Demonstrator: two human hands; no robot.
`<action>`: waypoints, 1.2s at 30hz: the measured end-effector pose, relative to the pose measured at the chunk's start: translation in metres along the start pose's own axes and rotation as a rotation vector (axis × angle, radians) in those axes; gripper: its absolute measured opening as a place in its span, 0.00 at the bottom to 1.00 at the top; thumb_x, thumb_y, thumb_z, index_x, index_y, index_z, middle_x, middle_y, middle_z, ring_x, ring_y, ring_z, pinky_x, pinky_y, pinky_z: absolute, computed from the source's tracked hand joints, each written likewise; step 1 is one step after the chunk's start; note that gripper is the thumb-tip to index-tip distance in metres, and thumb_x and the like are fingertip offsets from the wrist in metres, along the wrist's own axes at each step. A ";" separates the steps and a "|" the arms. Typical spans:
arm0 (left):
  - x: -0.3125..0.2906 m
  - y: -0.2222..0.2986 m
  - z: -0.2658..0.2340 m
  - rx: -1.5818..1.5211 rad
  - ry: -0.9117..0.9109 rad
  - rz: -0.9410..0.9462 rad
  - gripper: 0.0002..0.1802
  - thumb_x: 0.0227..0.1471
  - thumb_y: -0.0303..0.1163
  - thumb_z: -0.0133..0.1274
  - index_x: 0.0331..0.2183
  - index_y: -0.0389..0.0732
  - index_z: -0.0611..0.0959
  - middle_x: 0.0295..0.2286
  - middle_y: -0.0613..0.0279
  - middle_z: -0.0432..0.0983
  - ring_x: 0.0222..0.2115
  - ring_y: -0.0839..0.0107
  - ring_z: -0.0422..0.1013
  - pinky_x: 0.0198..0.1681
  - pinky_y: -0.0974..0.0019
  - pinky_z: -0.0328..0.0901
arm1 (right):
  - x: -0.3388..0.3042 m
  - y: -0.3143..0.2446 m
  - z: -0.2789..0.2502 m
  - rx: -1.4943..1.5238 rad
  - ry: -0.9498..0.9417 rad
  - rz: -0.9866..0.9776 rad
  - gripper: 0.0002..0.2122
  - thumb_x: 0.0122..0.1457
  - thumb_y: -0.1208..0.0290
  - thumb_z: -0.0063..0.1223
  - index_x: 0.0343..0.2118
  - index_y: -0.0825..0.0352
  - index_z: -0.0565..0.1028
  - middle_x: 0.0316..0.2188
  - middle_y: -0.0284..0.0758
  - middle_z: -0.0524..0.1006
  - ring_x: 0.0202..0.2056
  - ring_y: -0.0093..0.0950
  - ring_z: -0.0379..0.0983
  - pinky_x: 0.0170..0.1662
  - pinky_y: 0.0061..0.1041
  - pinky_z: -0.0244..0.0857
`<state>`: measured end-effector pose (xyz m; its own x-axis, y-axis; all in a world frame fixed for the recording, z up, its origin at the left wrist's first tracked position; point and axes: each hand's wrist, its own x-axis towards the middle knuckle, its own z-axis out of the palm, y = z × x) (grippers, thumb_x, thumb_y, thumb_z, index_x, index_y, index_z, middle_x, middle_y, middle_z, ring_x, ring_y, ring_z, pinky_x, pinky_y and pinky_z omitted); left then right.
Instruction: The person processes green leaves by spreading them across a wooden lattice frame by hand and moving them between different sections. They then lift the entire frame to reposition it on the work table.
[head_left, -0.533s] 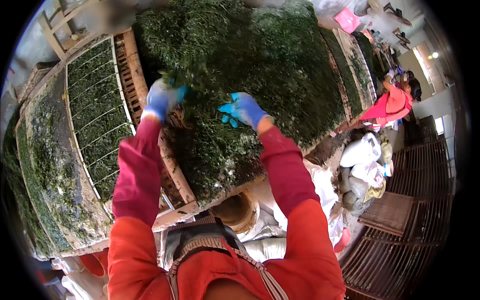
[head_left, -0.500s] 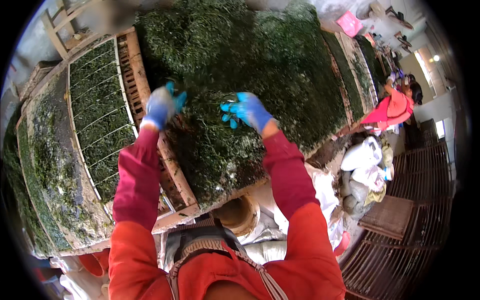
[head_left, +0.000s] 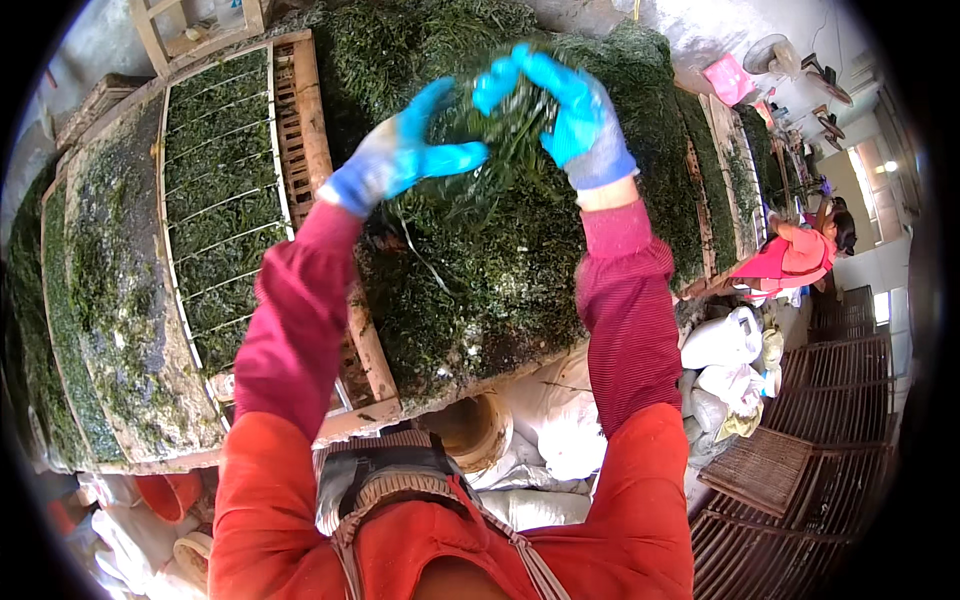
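Observation:
A deep heap of wet green seaweed [head_left: 480, 260] covers the bench in front of me. My left hand [head_left: 400, 155], in a blue glove, is open over its left part, thumb and fingers well apart and nothing in them. Across from it, my gloved right hand [head_left: 587, 120] is raised with its fingers curved leftward, thumb apart. Loose strands show blurred between the two hands, just under the right fingers; I see no firm hold on them. Beside the heap on the left lies a frame [head_left: 273, 140] with thin white crossbars over a layer of seaweed.
A wooden rail [head_left: 312, 130] borders the heap's left side. Below the bench edge stand a bucket [head_left: 478, 430] and white sacks [head_left: 575, 435]. Dark slatted racks [head_left: 835, 400] fill the right. A co-worker [head_left: 800, 255] in red stands farther along the bench.
Both hands have moved away from me and up over the heap; the right also shifted rightward, the left slightly right. Loose strands now show between them.

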<state>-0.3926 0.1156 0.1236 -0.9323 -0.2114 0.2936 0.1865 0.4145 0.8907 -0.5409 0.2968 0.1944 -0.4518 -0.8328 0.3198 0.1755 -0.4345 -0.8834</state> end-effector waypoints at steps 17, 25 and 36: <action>-0.128 -0.150 0.135 1.263 -0.614 -0.327 0.14 0.58 0.32 0.52 0.37 0.48 0.92 0.36 0.60 0.87 0.39 0.59 0.83 0.35 0.55 0.73 | 0.097 -0.230 -0.058 -0.340 0.301 -0.472 0.03 0.68 0.73 0.50 0.41 0.63 0.74 0.35 0.41 0.81 0.28 0.27 0.77 0.22 0.18 0.62; -0.149 -0.183 0.140 1.457 -0.774 -0.199 0.10 0.52 0.30 0.59 0.35 0.46 0.92 0.34 0.62 0.87 0.36 0.62 0.82 0.31 0.56 0.71 | 0.077 -0.327 -0.074 -0.297 0.238 -0.507 0.08 0.69 0.74 0.48 0.48 0.66 0.71 0.38 0.42 0.81 0.34 0.29 0.81 0.22 0.16 0.66; -0.145 0.024 0.084 -0.122 -0.154 0.157 0.42 0.57 0.63 0.55 0.60 0.40 0.75 0.63 0.46 0.66 0.66 0.53 0.59 0.70 0.50 0.53 | -0.096 -0.167 0.038 -0.915 0.053 0.032 0.18 0.69 0.61 0.52 0.53 0.69 0.78 0.43 0.40 0.84 0.38 0.28 0.79 0.41 0.24 0.72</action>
<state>-0.2787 0.2302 0.0730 -0.9233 -0.0119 0.3839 0.3603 0.3197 0.8763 -0.4933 0.4367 0.3246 -0.5019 -0.8133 0.2943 -0.5623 0.0482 -0.8255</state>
